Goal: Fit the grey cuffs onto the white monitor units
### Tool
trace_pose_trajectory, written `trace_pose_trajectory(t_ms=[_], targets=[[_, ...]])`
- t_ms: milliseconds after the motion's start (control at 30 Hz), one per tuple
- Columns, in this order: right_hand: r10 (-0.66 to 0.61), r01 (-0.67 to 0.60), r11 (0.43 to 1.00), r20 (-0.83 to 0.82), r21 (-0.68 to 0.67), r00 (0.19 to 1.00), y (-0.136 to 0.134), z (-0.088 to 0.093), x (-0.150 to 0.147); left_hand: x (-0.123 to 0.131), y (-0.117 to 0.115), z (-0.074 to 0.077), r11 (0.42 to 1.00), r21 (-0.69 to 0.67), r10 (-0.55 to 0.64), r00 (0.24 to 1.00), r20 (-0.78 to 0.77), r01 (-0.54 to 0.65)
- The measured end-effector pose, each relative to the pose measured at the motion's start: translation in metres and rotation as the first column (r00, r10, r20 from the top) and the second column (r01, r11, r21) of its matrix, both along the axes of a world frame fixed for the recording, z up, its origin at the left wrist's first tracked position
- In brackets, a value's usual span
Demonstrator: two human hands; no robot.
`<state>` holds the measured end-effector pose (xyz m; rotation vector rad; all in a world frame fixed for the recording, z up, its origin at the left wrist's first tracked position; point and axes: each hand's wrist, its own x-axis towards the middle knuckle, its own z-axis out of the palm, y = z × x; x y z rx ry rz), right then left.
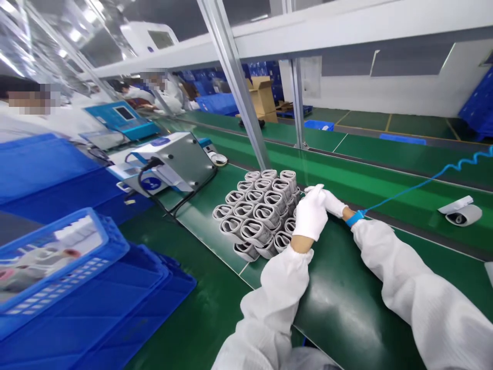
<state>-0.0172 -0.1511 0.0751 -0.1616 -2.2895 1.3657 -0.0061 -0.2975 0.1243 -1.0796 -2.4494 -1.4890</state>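
My left hand point(311, 215), in a white glove, is at the right side of a stack of rolled grey cuffs point(256, 230). Its fingers look bent and closed; whatever is between them is hidden. Just behind it my right hand point(333, 203), also gloved, reaches in from the right, so close that the two hands overlap in view. The right fingers are mostly covered by the left hand. A blue wrist strap point(355, 218) with a coiled cord circles my right wrist. The cuffs lie on their sides in several layers, open ends facing me.
The stack rests on a green worktop point(342, 298); a metal post point(236, 77) rises behind it. A grey device point(181, 162) with black cables stands left. Blue crates point(115, 298) fill the lower left. On the conveyor at right lies another rolled cuff point(464, 215). Co-workers sit far left.
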Motion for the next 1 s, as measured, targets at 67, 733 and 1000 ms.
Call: trace_pose_trajectory(t_ms=[67,733,1000], targets=[[0.036,-0.036,0.999,0.008,-0.008,0.999,-0.008,-0.011,0.007,-0.015,0.003,-0.01,0.999,-0.03,0.039,0.999,-0.017,-0.04],[-0.135,0.152,0.456,0.1,-0.877,0.986,0.018,-0.025,0.263,0.098,-0.025,-0.021,0.796,0.573,-0.605,0.308,0.734,0.198],[-0.306,0.247,0.019,0.23,-0.969,0.924,-0.015,-0.029,0.347,0.174,-0.018,-0.061,0.797,0.54,-0.433,-0.367,0.823,0.27]])
